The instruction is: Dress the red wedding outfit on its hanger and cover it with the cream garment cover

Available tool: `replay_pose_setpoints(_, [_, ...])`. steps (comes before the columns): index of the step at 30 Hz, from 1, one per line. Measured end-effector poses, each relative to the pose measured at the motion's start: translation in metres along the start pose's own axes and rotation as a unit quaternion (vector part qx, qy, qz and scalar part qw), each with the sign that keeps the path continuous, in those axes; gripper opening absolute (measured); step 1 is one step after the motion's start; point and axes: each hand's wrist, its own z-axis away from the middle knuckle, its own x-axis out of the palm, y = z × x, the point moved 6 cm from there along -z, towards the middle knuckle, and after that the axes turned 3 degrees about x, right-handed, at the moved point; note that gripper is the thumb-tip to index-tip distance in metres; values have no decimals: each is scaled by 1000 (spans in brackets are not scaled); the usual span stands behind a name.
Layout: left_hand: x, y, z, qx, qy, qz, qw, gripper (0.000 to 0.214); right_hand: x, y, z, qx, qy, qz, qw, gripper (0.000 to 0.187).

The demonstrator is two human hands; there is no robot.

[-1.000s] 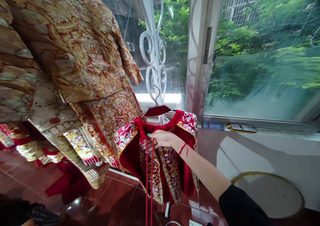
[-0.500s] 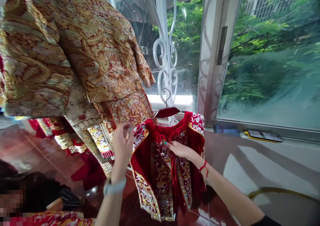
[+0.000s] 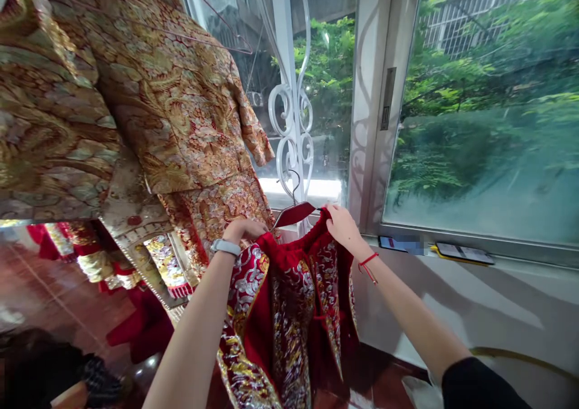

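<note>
A red skirt with gold and silver embroidery and a gathered waistband hangs from a dark red hanger. The hanger's metal hook reaches up in front of the white scrolled ironwork. My right hand, a red string on its wrist, is closed on the right end of the waistband, beside the hanger's tip. At the opposite end my left hand is closed round the waistband's edge; its fingertips are partly hidden by the cloth. The skirt's front panels hang down, and its lower edge runs out of view.
Gold brocade jackets hang at the left on thin hangers. Two phones lie on the window ledge, one dark and one yellow-edged. White scrolled ironwork stands before the window. A dark-haired person is low at the left.
Both hands have moved to the two ends of the waistband and taken hold there. My right hand has left the front middle of the skirt. The skirt now hangs slightly lower and more leftward in view.
</note>
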Motion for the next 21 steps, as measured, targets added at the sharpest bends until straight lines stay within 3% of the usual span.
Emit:
replay_pose_setpoints(2, [3, 1, 3, -2, -40, -12, 999, 5, -7, 6, 0, 1, 3, 7, 1000, 46])
replay_pose_setpoints(4, [-5, 4, 11, 11, -6, -13, 1000, 3, -16, 11, -2, 1, 0, 14, 1000, 44])
replay_pose_setpoints(7, [-24, 14, 32, 26, 111, -16, 993, 22, -28, 12, -8, -6, -2, 23, 1000, 41])
replay_pose_setpoints(10, [-40, 35, 60, 33, 265, -24, 963, 29, -40, 9, -11, -11, 18, 27, 999, 42])
replay_pose_setpoints(13, [-34, 48, 87, 10, 357, -70, 932, 23, -42, 6, -5, -27, 42, 31, 998, 43])
replay_pose_setpoints(17, [-5, 24, 107, -38, 335, -146, 930, 22, -28, 3, 16, -116, 35, 44, 992, 47])
replay_pose_setpoints(21, [4, -15, 121, 52, 379, -158, 910, 32, -20, 24, 22, -160, 16, -55, 986, 57])
